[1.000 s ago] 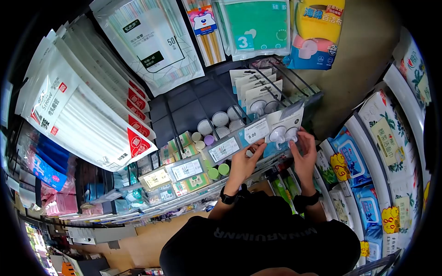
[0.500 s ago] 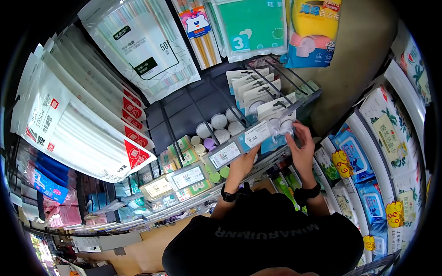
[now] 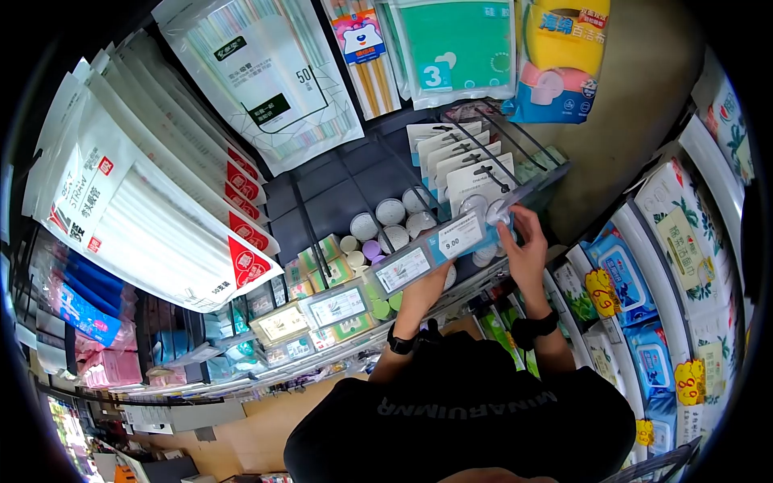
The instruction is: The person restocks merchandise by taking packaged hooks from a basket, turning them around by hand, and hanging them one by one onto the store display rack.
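White hang cards with round clear bubbles [image 3: 480, 179] hang in a row on the metal hooks. At the front of the row, my right hand [image 3: 527, 251] pinches the clear round blister of a carded pack [image 3: 497, 213] between thumb and fingers. Below the price label reading 9.00 [image 3: 453, 241], my left hand [image 3: 425, 291] reaches up from beneath; its fingertips are hidden behind the label and a blue pack edge, so its grip is hidden. Several white round lids [image 3: 390, 212] stand just left of the cards.
Large packs of straws [image 3: 153, 225] jut out on hooks at the left. A green pack [image 3: 455, 52] and a sponge pack [image 3: 561, 60] hang above. Shelves of blue wipe packs [image 3: 618, 270] rise close on the right. More price labels [image 3: 338, 306] line the front.
The view has shifted slightly, so the shelf appears lower and further right. The front blister pack has turned and moved between my hands; its blue part now shows less. My right fingers stay on it.
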Tool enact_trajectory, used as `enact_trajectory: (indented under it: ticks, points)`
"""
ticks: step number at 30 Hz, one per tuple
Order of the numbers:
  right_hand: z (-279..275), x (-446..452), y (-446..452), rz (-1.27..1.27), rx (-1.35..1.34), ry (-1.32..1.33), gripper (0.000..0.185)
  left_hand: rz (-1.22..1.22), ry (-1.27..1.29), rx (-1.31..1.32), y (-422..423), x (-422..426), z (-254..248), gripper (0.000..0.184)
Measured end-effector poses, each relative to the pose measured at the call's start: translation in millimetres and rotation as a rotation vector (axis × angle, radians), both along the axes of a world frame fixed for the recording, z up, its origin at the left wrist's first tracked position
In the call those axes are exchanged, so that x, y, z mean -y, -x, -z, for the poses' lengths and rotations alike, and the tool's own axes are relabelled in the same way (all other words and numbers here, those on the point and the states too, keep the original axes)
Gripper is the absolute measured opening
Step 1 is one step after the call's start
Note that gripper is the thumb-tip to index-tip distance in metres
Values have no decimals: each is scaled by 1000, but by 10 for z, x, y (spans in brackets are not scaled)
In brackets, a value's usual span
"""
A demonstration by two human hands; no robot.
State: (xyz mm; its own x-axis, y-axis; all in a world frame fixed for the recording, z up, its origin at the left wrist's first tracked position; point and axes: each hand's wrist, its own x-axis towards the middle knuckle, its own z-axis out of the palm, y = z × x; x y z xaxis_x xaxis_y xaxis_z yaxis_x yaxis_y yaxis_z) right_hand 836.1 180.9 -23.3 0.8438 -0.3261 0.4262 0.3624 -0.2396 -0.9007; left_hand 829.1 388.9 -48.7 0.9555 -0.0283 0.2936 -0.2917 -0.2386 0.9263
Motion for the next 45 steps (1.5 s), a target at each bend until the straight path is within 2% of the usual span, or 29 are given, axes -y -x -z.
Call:
enact_trajectory:
  ticks: [12, 14, 21, 23, 26, 30, 32, 37, 42, 44, 45]
  points:
    - [119, -11, -236, 7, 20, 42, 35, 26, 80, -24, 98, -37, -133, 29]
    - [167, -15, -266, 0, 13, 40, 36, 38, 113, -116, 127, -53, -179, 31]
    - [237, -22, -335, 2, 9, 56, 39, 14, 116, -91, 205, -76, -222, 30]
    - [227, -36, -291, 6, 5, 70, 40, -17, -2, -153, 245, -92, -252, 30]
    - [144, -61, -175, 33, -1, 55, 43, -7, 30, -69, 278, -86, -170, 28]
    - [112, -42, 76, 23, 4, 76, 44, 53, 36, -77, 415, -66, -337, 27]
    - [112, -19, 233, 15, 4, 56, 43, 72, 116, -91, 480, -44, -334, 28]
    - [-3, 70, 686, -116, -80, -80, 38, 73, 132, -72, 635, 10, -305, 28]
    - [-171, 135, 1173, -134, -87, -66, 35, 120, 194, -43, 866, 120, -288, 27]
    - [-220, 171, 1395, -215, -125, -70, 35, 143, 113, -80, 1008, 161, -308, 26]
    - [-252, 184, 1510, -232, -161, -38, 40, 169, 158, -74, 1075, 196, -314, 26]
